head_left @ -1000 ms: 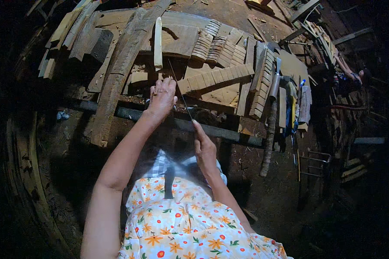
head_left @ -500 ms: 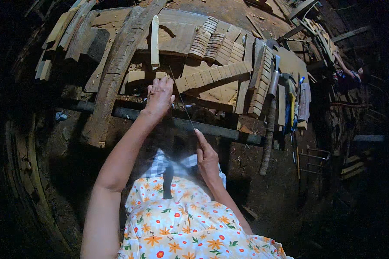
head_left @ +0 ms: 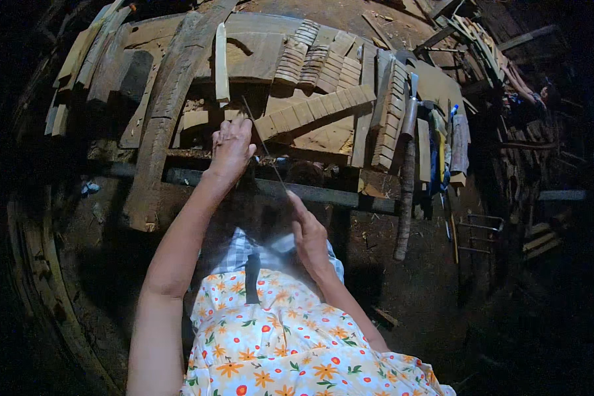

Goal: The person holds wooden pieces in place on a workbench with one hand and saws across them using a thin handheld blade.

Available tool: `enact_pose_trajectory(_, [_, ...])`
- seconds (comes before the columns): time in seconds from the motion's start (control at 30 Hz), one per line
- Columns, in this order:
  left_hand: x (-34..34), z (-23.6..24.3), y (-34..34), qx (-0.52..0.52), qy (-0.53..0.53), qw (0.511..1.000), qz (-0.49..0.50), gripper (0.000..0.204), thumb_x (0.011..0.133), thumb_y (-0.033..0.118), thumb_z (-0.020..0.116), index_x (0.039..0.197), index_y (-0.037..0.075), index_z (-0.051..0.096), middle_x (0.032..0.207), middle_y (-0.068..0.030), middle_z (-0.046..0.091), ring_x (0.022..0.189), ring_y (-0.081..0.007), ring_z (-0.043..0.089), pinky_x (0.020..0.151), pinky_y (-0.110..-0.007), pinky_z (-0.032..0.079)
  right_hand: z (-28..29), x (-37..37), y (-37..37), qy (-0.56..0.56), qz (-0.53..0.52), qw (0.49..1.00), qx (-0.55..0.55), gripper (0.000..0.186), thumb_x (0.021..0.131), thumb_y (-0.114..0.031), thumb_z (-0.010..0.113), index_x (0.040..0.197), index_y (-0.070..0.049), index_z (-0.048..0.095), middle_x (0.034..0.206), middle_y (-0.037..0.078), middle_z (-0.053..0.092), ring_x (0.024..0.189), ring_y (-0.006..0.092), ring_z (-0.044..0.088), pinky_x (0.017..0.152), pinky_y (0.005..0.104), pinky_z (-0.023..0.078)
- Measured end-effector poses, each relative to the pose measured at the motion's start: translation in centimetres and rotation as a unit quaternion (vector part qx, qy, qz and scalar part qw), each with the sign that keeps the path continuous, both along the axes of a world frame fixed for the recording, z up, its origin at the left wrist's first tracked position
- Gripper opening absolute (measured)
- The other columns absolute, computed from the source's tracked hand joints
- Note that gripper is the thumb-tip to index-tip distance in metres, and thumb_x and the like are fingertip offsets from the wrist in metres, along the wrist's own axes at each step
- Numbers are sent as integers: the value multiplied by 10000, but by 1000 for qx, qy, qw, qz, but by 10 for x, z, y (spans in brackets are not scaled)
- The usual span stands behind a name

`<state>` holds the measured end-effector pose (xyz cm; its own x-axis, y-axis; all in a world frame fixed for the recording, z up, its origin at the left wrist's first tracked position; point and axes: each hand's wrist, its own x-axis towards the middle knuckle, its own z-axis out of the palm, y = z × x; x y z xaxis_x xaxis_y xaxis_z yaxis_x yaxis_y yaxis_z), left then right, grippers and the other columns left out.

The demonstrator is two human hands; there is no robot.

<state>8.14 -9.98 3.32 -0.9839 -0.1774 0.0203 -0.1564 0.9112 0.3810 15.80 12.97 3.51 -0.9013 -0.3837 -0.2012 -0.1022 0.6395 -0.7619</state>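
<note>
My left hand [head_left: 231, 146] is closed over the near side of the wooden bench. A pale end of a piece of wood [head_left: 231, 114] shows at its fingertips; the rest is hidden beneath the fingers. Lower and to the right, my right hand [head_left: 309, 232] is wrapped round a tool with a long thin blade [head_left: 268, 158], index finger stretched along it. The blade is seen edge-on and slants up past the left hand's right side; its handle is hidden, so I cannot tell its exact kind. Right of the blade lies a slanting row of small wooden blocks [head_left: 315, 113].
A thick notched beam [head_left: 158, 125] crosses the bench at the left, near an upright pale strip [head_left: 222, 63]. More rows of cut blocks [head_left: 389, 115] lie to the right. A wooden-handled chisel [head_left: 410, 109] and other tools hang at the right edge. Stacked planks [head_left: 89, 53] stand far left.
The whole scene has shifted slightly left in view. Both hands keep nearly the same place at the bench, the left still closed on the wood and the right on the bladed tool.
</note>
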Motion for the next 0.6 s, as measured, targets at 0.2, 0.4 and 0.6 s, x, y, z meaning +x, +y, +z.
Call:
enact_pose_trajectory(0.2, [-1,-2,3,-23,23,999,-1,455,705,106,709,1097,32,490,1125,-135,507,1051,-328,485,857,-442,424,-4,-12,-11,25,-10,999,-31,601,844,34,467,1372,-250,423,1008,170,616,868,260,628,783,331,483])
enact_pose_trajectory(0.4, [0,-3,6,-44,39,998,0,418,710,155,721,1056,47,511,1081,-116,511,1032,-307,500,831,-444,440,-14,-35,-34,80,6,996,-47,664,817,-3,560,1384,-294,375,896,170,591,782,339,601,702,433,481])
enact_pose_trajectory(0.6, [5,-7,-1,-9,15,1000,6,554,703,131,717,1190,38,471,1113,-135,487,1031,-334,477,849,-439,418,15,-14,-12,-84,-37,994,-62,520,886,-2,453,1359,-218,444,1215,140,590,1048,207,606,864,302,455])
